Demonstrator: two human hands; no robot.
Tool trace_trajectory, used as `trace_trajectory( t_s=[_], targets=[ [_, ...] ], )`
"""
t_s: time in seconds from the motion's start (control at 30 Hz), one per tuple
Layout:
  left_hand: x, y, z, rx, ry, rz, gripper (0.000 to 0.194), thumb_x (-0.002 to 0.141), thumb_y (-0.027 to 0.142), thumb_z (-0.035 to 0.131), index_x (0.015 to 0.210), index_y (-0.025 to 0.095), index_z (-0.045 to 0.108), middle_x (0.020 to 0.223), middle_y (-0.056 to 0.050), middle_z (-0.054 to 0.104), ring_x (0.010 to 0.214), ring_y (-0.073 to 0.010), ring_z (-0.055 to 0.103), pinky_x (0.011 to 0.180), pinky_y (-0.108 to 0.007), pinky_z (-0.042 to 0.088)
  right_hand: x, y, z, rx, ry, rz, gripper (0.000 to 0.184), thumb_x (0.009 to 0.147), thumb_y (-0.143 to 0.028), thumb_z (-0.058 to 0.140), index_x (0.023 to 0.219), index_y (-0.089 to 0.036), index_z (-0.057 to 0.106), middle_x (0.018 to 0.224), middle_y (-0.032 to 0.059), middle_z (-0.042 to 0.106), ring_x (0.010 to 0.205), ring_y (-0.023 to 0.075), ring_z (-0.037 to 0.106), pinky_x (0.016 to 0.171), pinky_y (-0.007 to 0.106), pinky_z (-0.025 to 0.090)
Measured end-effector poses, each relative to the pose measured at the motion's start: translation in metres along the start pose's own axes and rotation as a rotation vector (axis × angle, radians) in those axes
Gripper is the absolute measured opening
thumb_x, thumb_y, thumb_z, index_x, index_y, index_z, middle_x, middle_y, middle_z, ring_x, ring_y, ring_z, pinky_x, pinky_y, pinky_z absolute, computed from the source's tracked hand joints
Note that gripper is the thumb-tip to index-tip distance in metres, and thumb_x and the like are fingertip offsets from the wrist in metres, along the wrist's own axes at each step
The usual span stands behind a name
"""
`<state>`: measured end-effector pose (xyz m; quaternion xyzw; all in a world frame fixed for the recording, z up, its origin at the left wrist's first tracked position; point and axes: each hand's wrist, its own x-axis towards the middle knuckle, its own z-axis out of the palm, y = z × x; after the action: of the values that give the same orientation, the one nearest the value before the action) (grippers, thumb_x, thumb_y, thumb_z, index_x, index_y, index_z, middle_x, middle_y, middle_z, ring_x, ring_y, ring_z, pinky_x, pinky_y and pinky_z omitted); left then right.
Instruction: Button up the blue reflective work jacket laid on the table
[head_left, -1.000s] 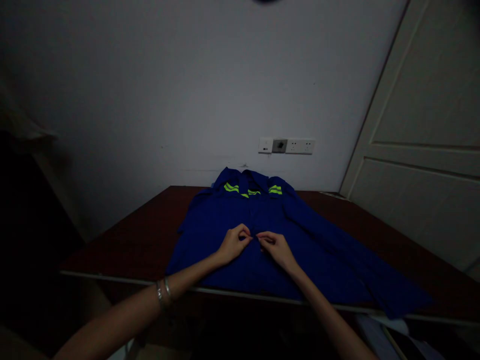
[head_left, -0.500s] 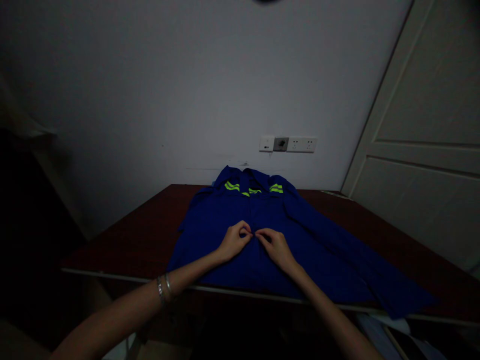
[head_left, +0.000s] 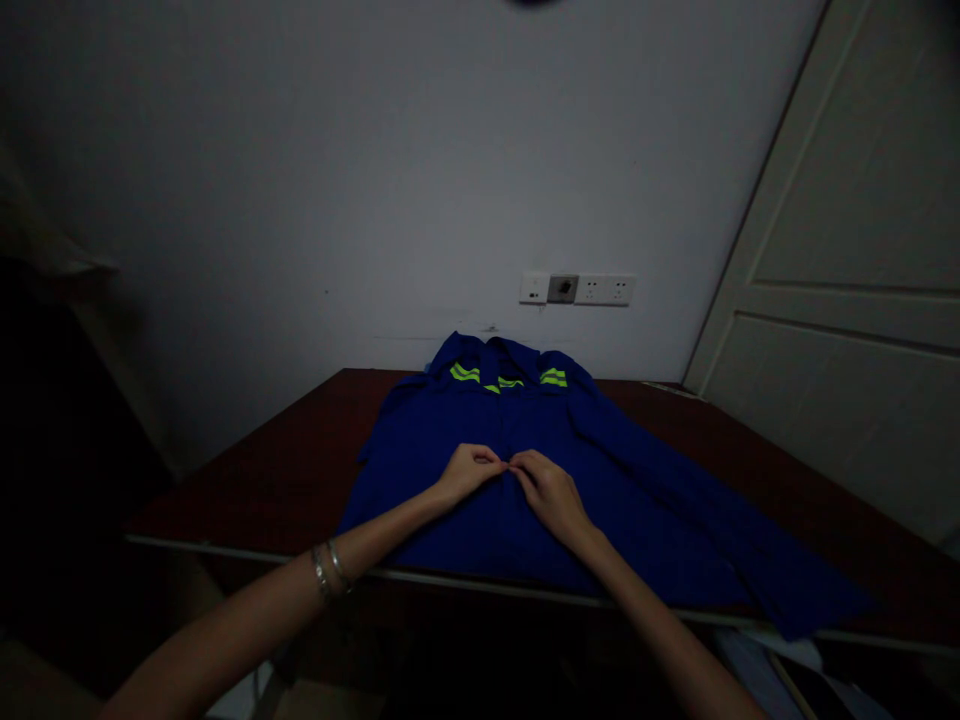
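Note:
A blue work jacket (head_left: 442, 420) with yellow-green reflective strips lies spread over the table, its collar toward the wall. One long sleeve stretches to the right front edge. At the jacket's front opening, my left hand (head_left: 471, 472) pinches the cloth between thumb and fingers. My right hand (head_left: 547, 488) pinches the same front seam from the other side, its fingertips meeting those of the left. Whether a button or a zip is between the fingertips is too small and dark to see. Two silvery bangles circle my left wrist.
The dark red table (head_left: 277, 470) has a pale front edge and stands against a light wall (head_left: 360, 180). A row of sockets (head_left: 577, 289) is set in the wall. At the right rises a panelled door (head_left: 840, 270). Papers or folders (head_left: 787, 665) show below the table at lower right.
My two hands have come closer together, so the fingertips now touch at the jacket's front. My left fingers have flattened slightly. The jacket lies as before.

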<state>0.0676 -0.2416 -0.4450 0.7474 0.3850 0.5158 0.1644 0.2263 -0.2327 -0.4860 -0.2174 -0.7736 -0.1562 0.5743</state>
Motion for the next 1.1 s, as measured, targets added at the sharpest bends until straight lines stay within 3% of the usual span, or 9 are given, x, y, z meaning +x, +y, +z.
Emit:
trace_trajectory(
  t_s=[0.5,1.1],
  targets=[
    [-0.004,0.012,-0.005,0.031,0.006,-0.076,0.014,0.06,0.023,0.059,0.059,0.009,0.062,0.049,0.003,0.052,0.046,-0.0058,0.039,0.048,-0.019,0.028,0.001,-0.006,-0.001,-0.193,0.042,-0.048,0.02,0.086,-0.022,0.038,0.089,-0.021,0.059,0.101,0.0054,0.056,0.086,0.0147,0.056,0.065,0.024,0.046],
    [0.005,0.005,-0.006,0.115,0.014,-0.097,0.014,0.059,0.023,0.06,0.059,0.01,0.063,0.048,0.003,0.051,0.047,-0.0068,0.04,0.048,-0.019,0.029,0.003,-0.005,0.004,-0.112,0.078,0.042,0.02,0.085,-0.024,0.038,0.086,-0.02,0.057,0.101,0.0054,0.049,0.075,0.0117,0.055,0.056,0.02,0.044]
  ],
)
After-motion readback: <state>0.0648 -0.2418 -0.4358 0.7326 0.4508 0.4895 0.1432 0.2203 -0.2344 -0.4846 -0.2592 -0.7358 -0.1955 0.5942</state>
